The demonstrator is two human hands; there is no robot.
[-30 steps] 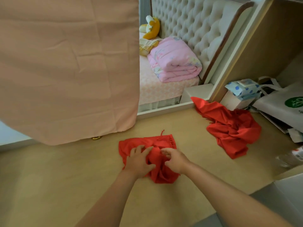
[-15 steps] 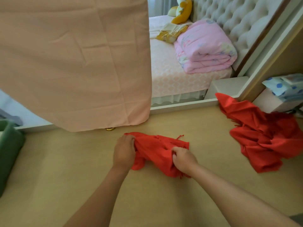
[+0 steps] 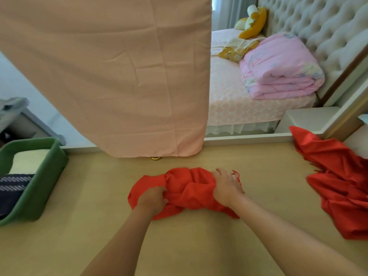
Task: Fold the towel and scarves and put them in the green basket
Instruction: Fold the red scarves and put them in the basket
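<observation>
- The left hand [image 3: 151, 200] grips the near left end of a bunched red scarf [image 3: 189, 188], fingers curled into the cloth.
- The right hand [image 3: 227, 186] lies over the scarf's right end. Whether it pinches the cloth or only presses on it I cannot tell, as the thumb is hidden.
- The scarf sits crumpled on the tan floor [image 3: 199, 246].
- The green basket [image 3: 39, 188] stands well to the left and holds a white folded cloth [image 3: 29, 160] and a dark striped one [image 3: 12, 188].
- A second red scarf [image 3: 338, 192] lies loose at the right.
</observation>
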